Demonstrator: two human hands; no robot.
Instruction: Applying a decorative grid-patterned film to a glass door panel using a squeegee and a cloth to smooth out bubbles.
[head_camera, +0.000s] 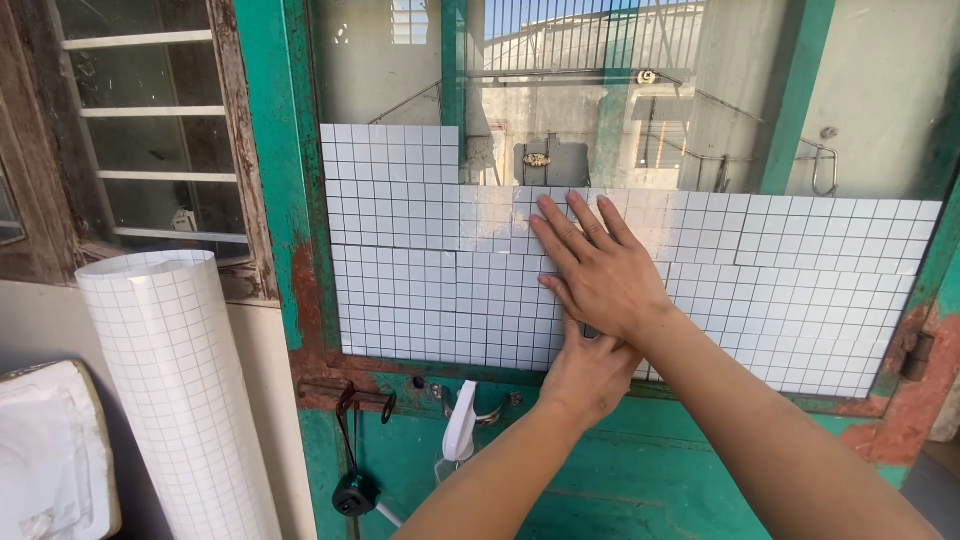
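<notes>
My right hand (598, 272) lies flat and spread wide, palm pressed against the white grid-patterned sheet (430, 270) stuck over the lower part of the glass pane (560, 90). The fingers point up and to the left, with the tips near the sheet's upper edge. My left hand (590, 372) sits just below it, tucked partly under the right wrist, at the sheet's bottom edge. A small dark thing shows between the two hands, but I cannot tell what it is, or whether the left hand is closed on it.

The sheet spans the pane in several panels. The left panel reaches higher than the others, and bare glass remains above them all. The pane is set in a green door (620, 490) with worn paint and rusty red patches along the frame.

Below the sheet, on the door, a white handle-shaped piece (461, 422) hangs by a metal latch (495, 410), and a black cord with a dark round end (353, 492) dangles to the left of it.

Further left, a roll of the same gridded sheet (175, 390) stands upright against the wall, beside a white object (50, 460) at the picture's edge. Above the roll is an old wooden window frame (235, 150).
</notes>
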